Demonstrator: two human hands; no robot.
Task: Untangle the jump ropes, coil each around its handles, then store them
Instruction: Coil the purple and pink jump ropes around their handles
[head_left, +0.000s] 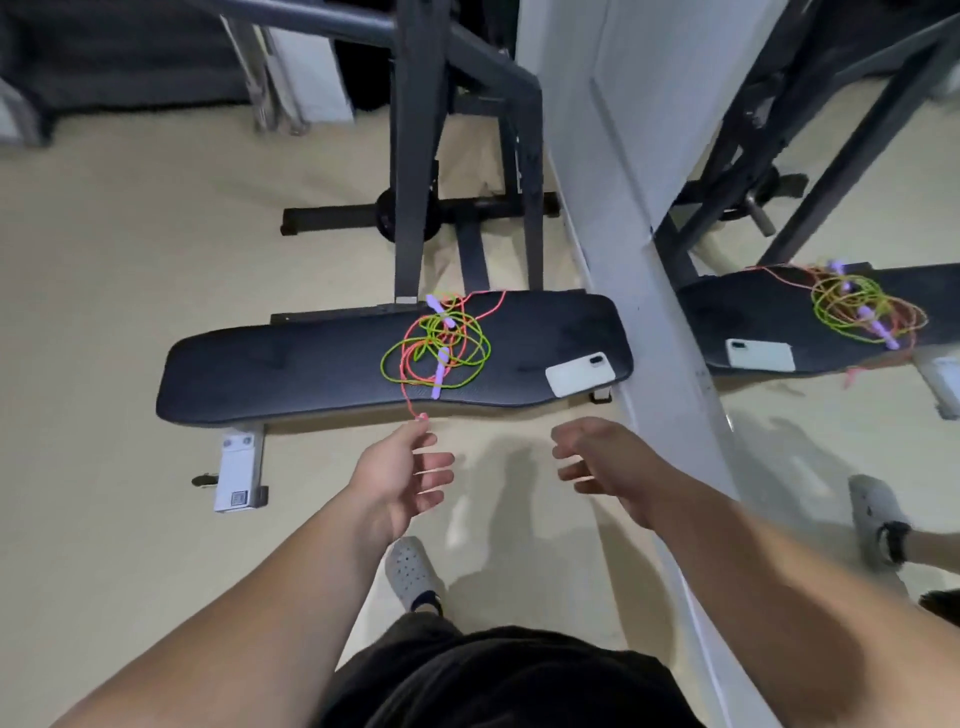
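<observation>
Green rope and orange-pink rope are one tangled pile, centre frame, on the black padded bench. Lilac handles are stuck in the knot, one toward the near edge, another at the far edge. One orange-pink strand runs off the back of the bench. Another, the loose end, dangles over the front edge.

My left hand is below the bench at lower centre, fingers spread and relaxed, top digit right at that dangling end. I can't tell whether it touches, and there is no clear pinch. My right hand is level with it to the right, fingers loosely apart, holding nothing, well short of the pile.

White phone lies on the bench's right end, beside the ropes. Mirror on the right of the frame repeats the pile.

Progress looks like zero: nothing separated, nothing coiled on handles, nothing stored. First I'd free the dangling orange-pink end, then work the loops apart. I see no storage spot.
</observation>
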